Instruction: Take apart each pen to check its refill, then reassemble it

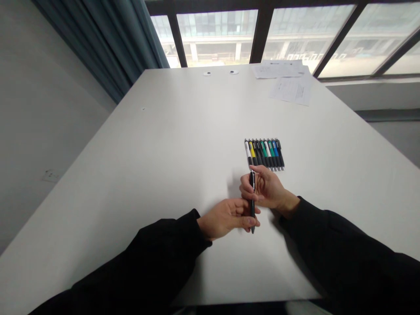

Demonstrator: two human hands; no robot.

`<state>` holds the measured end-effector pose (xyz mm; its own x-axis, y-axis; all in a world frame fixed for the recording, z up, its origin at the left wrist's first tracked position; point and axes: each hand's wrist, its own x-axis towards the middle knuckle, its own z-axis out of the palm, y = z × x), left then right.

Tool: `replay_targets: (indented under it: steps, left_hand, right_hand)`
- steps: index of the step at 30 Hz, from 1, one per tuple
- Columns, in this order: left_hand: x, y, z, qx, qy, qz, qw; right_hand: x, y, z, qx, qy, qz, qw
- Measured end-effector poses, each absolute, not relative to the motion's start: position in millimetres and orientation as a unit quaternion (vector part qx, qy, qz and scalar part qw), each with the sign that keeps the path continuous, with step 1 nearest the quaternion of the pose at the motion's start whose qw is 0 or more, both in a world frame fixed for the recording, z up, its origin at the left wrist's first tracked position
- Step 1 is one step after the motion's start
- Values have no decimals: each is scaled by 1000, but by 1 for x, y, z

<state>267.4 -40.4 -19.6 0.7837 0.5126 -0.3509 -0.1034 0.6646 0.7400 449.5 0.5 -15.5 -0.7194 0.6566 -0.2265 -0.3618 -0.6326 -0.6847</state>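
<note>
Both of my hands hold one black pen (252,183), its tip pointing toward me. My right hand (267,187) grips its upper part, with the thumb near the push button at the far end. Lower down, my left hand (229,214) pinches the pen close to its tip between thumb and fingers. Just beyond my right hand lies a neat row of several pens (264,153) side by side, with white, yellow, green, blue and black barrels and dark grips. My right hand's thumb partly covers the lower ends of the leftmost ones.
The pens lie on a large white table (157,157). Printed sheets of paper (292,89) rest at its far right, near the window. Two small white oval pieces (234,72) sit along the far edge. A blue-grey curtain (108,39) hangs at the back left.
</note>
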Motion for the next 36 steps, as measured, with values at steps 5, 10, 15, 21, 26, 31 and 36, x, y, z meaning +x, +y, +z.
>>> replay_targets:
  steps: [5, 10, 15, 21, 26, 31, 36]
  left_hand:
    - [266, -40, -23, 371, 256, 173, 876]
    - [265, -40, -24, 377, 249, 171, 876]
    - [265, -39, -26, 382, 240, 171, 876]
    - [264, -38, -24, 380, 247, 170, 875]
    - [266, -39, -23, 383, 255, 175, 870]
    - [261, -32, -24, 418, 272, 221, 838]
    - [249, -13, -29, 513, 370, 403, 661]
  right_hand:
    - [449, 0, -17, -239, -330, 865, 293]
    - [449, 0, -16, -245, -331, 861, 298]
    - [449, 0, -18, -230, -324, 868, 298]
    - [448, -1, -18, -238, -324, 864, 304]
    - [448, 0, -18, -235, -318, 867, 303]
    - [443, -5, -25, -259, -344, 839, 333]
    - [437, -24, -22, -381, -495, 684, 376]
